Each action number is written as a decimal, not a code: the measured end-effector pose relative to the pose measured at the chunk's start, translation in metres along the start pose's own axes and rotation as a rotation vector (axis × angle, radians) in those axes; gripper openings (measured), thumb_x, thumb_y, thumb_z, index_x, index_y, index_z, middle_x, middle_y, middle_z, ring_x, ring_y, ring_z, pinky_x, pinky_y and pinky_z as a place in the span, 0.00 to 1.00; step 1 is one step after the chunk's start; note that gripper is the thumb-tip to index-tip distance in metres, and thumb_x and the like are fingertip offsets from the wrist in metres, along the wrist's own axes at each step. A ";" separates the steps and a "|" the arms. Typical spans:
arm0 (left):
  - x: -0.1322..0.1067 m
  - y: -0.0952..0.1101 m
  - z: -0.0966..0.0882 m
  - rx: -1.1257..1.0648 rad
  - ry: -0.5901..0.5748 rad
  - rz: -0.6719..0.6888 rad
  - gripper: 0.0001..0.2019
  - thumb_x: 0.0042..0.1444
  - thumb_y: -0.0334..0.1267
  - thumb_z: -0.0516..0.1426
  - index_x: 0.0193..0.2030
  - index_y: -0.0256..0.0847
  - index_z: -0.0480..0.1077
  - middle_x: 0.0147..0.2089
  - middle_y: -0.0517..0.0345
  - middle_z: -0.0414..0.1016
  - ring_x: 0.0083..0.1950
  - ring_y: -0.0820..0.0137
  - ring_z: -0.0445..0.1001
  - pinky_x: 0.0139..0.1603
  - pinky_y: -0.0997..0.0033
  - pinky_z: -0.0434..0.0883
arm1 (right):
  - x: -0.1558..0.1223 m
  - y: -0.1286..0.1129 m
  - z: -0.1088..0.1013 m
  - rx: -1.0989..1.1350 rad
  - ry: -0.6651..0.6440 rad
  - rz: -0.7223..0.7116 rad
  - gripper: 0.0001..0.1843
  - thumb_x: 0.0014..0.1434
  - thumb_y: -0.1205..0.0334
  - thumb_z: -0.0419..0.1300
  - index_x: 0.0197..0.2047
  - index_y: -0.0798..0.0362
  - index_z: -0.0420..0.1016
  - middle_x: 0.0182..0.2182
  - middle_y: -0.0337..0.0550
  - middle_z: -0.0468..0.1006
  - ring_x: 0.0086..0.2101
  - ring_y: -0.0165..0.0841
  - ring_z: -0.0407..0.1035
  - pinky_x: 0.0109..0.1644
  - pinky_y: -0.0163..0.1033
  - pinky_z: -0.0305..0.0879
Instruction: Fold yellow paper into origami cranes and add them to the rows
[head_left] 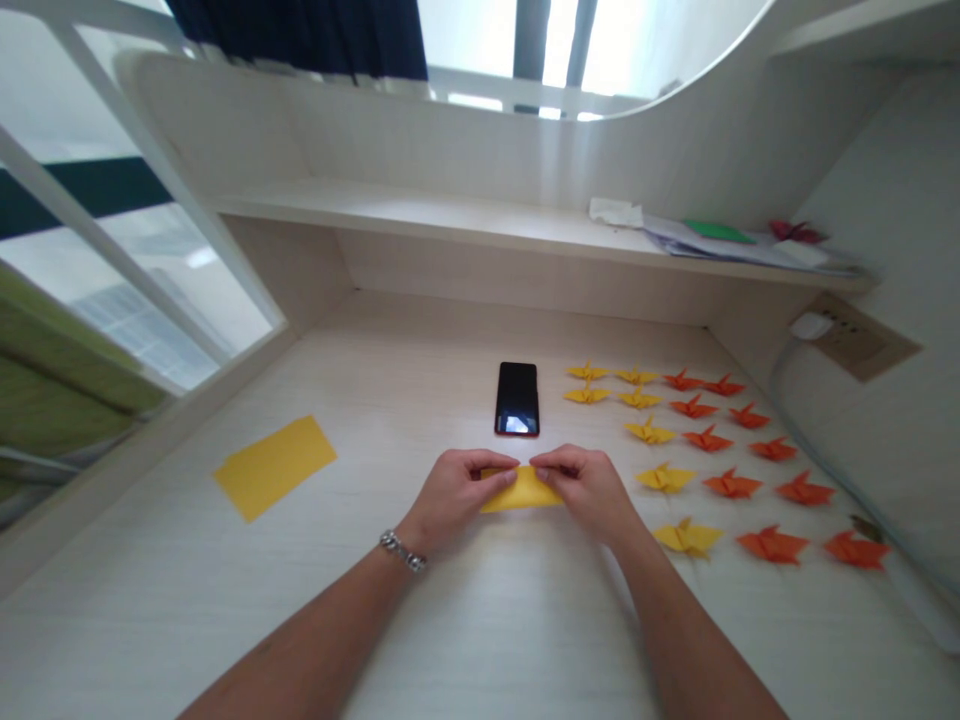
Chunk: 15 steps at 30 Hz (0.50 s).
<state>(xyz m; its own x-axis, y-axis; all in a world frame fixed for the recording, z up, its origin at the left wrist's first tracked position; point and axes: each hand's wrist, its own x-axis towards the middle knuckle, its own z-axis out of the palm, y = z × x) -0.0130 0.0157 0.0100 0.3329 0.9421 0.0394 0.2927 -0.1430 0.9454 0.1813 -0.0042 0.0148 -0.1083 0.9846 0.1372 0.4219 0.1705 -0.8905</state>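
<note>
A folded piece of yellow paper point(521, 492) is held between both hands, low over the desk. My left hand point(466, 487) pinches its left end, thumb on the near face and fingers along the top edge. Its right end is gripped the same way by my right hand point(582, 482). The fingertips of the two hands nearly meet at the paper's upper edge. A silver chain bracelet point(403, 551) circles my left wrist. Just beyond the hands lies a black smartphone point(517, 399), face up.
Yellow paper sheets point(277, 467) lie at the left. Rows of yellow paper cranes point(666, 478) and orange paper cranes point(733, 484) stand at the right. A cable point(832, 470) runs along the right wall from a plug point(811, 325). Papers rest on the shelf point(450, 215) above the desk.
</note>
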 end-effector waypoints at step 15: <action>-0.002 0.000 0.001 0.003 -0.103 -0.008 0.13 0.51 0.40 0.58 0.41 0.38 0.76 0.33 0.53 0.79 0.32 0.68 0.75 0.32 0.72 0.70 | -0.001 0.004 -0.001 -0.055 -0.008 -0.001 0.10 0.52 0.66 0.58 0.34 0.48 0.80 0.34 0.41 0.81 0.35 0.36 0.74 0.41 0.40 0.68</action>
<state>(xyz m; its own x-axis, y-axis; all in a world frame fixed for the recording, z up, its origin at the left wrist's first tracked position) -0.0126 0.0132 0.0095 0.4209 0.9071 -0.0022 0.2990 -0.1364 0.9445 0.1836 -0.0048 0.0117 -0.1161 0.9842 0.1339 0.4706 0.1733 -0.8652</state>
